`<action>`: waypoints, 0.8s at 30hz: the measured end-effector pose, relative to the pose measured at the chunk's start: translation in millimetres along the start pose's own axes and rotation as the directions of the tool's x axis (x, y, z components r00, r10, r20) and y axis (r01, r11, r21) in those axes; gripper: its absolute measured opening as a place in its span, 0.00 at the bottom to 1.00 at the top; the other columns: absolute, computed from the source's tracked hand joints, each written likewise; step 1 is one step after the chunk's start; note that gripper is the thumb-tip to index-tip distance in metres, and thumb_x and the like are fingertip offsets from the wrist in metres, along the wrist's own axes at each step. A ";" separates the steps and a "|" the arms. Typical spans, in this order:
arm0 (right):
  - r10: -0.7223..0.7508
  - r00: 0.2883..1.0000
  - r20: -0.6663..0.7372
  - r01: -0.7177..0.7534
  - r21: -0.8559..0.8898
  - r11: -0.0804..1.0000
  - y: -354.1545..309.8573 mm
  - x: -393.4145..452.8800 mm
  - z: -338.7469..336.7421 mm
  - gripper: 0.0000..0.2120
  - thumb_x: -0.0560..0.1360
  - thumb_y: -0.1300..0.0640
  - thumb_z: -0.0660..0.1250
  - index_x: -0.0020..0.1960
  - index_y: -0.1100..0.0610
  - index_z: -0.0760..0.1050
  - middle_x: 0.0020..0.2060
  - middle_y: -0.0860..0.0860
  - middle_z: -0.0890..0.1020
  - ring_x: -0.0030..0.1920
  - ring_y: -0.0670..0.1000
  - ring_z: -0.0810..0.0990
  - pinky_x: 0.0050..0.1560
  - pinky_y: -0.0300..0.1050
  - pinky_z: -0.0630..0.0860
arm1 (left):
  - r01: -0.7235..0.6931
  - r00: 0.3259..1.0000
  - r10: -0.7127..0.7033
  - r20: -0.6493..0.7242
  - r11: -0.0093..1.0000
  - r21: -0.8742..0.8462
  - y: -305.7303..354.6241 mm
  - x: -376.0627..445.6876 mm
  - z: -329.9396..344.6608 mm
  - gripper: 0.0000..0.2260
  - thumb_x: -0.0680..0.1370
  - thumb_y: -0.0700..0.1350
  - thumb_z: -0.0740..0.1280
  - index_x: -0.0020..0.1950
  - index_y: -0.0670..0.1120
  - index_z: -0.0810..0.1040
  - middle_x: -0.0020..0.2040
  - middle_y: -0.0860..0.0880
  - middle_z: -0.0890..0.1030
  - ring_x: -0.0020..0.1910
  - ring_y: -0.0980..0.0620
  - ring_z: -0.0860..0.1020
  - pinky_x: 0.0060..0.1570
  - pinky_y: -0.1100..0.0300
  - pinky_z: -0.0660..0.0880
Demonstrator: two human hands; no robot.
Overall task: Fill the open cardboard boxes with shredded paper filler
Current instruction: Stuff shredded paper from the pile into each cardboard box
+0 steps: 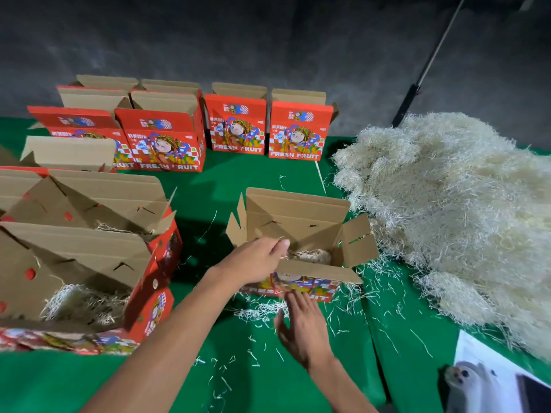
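A: Which step?
B: Packing the centre box. Left hand pinches filler at its rim; right hand lies flat, empty, on the desk.
A: Next?
B: Probably more from the right-hand pile.

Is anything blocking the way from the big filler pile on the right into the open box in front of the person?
Nothing visible blocks it. The filler pile lies right of the open box; only the box's right flap splays between them, below the opening. The left hand reaches inside.
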State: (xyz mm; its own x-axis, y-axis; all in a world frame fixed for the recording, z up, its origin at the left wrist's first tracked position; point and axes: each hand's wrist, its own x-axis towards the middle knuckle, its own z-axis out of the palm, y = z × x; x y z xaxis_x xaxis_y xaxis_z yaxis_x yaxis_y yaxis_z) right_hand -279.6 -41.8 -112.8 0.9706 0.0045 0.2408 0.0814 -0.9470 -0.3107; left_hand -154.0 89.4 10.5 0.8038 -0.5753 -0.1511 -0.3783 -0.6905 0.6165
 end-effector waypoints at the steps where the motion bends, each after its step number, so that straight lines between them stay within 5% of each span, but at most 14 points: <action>1: 0.059 0.996 0.068 -0.056 -0.051 0.997 3.9 2.5 7.7 0.23 0.79 0.46 0.51 0.68 0.56 0.70 0.62 0.51 0.76 0.63 0.52 0.73 0.70 0.51 0.69 | -0.006 1.000 0.005 0.002 1.000 0.006 0.9 -3.4 -0.2 0.26 0.83 0.64 0.47 0.59 0.51 0.79 0.57 0.50 0.81 0.54 0.52 0.79 0.58 0.49 0.76; 3: 0.117 0.984 0.137 -0.098 -0.135 0.986 12.8 8.8 22.6 0.25 0.80 0.45 0.49 0.73 0.55 0.64 0.67 0.53 0.73 0.69 0.53 0.70 0.76 0.52 0.61 | -0.008 1.000 0.008 0.005 1.000 0.017 0.2 -7.6 0.9 0.25 0.84 0.62 0.48 0.59 0.51 0.79 0.55 0.48 0.82 0.54 0.50 0.80 0.58 0.49 0.76; 6: 0.173 0.960 0.218 -0.128 -0.209 0.969 21.9 18.2 38.2 0.27 0.81 0.46 0.53 0.76 0.58 0.61 0.71 0.54 0.71 0.72 0.54 0.67 0.79 0.54 0.53 | 0.012 1.000 -0.012 -0.009 0.998 0.061 -5.5 -10.5 6.8 0.21 0.84 0.60 0.49 0.42 0.53 0.76 0.39 0.49 0.78 0.40 0.48 0.78 0.43 0.56 0.76; 8: 0.202 0.939 0.280 -0.139 -0.231 0.963 25.6 20.7 48.4 0.29 0.81 0.47 0.54 0.78 0.59 0.58 0.72 0.55 0.70 0.74 0.54 0.66 0.79 0.56 0.49 | 0.012 0.999 -0.007 -0.046 0.994 0.113 -5.4 -11.3 11.0 0.21 0.84 0.59 0.50 0.39 0.50 0.71 0.36 0.49 0.75 0.39 0.46 0.76 0.40 0.56 0.71; 12: 0.201 0.910 0.363 -0.106 -0.264 0.959 26.1 -3.7 72.1 0.28 0.82 0.50 0.47 0.79 0.59 0.58 0.72 0.55 0.71 0.72 0.55 0.66 0.79 0.57 0.48 | -0.001 0.998 0.009 -0.055 0.991 0.134 -12.5 -3.6 23.6 0.23 0.84 0.60 0.47 0.55 0.49 0.78 0.54 0.47 0.81 0.55 0.49 0.79 0.60 0.49 0.73; 15: 0.231 0.896 0.380 -0.153 -0.223 0.963 19.8 -27.7 85.8 0.30 0.83 0.45 0.43 0.81 0.59 0.54 0.78 0.53 0.61 0.78 0.55 0.57 0.79 0.57 0.44 | 0.043 0.997 -0.023 -0.078 0.961 0.274 -27.6 7.6 41.0 0.27 0.84 0.60 0.44 0.60 0.47 0.77 0.58 0.47 0.80 0.59 0.48 0.76 0.66 0.45 0.68; 18: 0.268 0.861 0.431 -0.217 -0.164 0.962 15.5 -30.0 77.6 0.27 0.84 0.43 0.46 0.76 0.55 0.64 0.74 0.52 0.69 0.74 0.55 0.67 0.76 0.54 0.58 | 0.096 0.995 -0.082 -0.051 0.918 0.385 -42.9 13.0 61.9 0.27 0.84 0.61 0.41 0.60 0.49 0.76 0.55 0.49 0.81 0.54 0.51 0.78 0.64 0.46 0.70; 20: 0.187 0.937 0.294 -0.176 -0.064 0.982 17.9 -32.0 63.3 0.21 0.80 0.48 0.62 0.71 0.55 0.73 0.65 0.51 0.80 0.67 0.55 0.77 0.67 0.46 0.72 | 0.113 0.993 -0.097 -0.062 0.930 0.350 -48.1 16.6 72.0 0.27 0.83 0.62 0.40 0.60 0.51 0.75 0.51 0.52 0.81 0.49 0.54 0.80 0.55 0.50 0.76; 21: 0.262 0.950 0.171 -0.278 0.080 0.957 18.8 -33.7 56.5 0.21 0.77 0.55 0.69 0.69 0.58 0.75 0.60 0.50 0.83 0.64 0.54 0.79 0.62 0.40 0.76 | 0.114 0.992 -0.091 -0.090 0.946 0.303 -48.8 18.9 75.1 0.29 0.82 0.62 0.39 0.57 0.52 0.76 0.46 0.53 0.81 0.44 0.56 0.80 0.47 0.56 0.78; 22: 0.321 0.928 0.187 -0.358 0.219 0.908 22.3 -36.1 52.5 0.20 0.77 0.60 0.69 0.68 0.61 0.75 0.58 0.49 0.84 0.63 0.53 0.80 0.60 0.35 0.76 | 0.115 0.989 -0.085 -0.125 0.958 0.263 -48.3 21.5 76.6 0.30 0.82 0.63 0.38 0.53 0.52 0.77 0.42 0.53 0.80 0.39 0.58 0.80 0.39 0.62 0.76; 24: 0.235 0.966 0.110 -0.248 0.128 0.960 18.7 -19.1 28.5 0.19 0.79 0.59 0.64 0.69 0.58 0.76 0.64 0.53 0.80 0.66 0.55 0.78 0.61 0.37 0.76 | 0.122 0.981 -0.086 -0.175 0.971 0.207 -45.1 26.8 75.2 0.31 0.83 0.63 0.40 0.49 0.49 0.79 0.35 0.54 0.78 0.33 0.60 0.78 0.31 0.68 0.72</action>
State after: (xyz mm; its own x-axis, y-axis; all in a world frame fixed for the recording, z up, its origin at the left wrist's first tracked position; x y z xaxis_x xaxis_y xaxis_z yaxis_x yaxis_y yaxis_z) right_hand -290.2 -50.4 -149.4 0.9815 -0.1824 0.0581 -0.1334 -0.8694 -0.4758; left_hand -149.9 72.1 -79.5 0.9015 -0.4278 -0.0660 -0.3637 -0.8314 0.4201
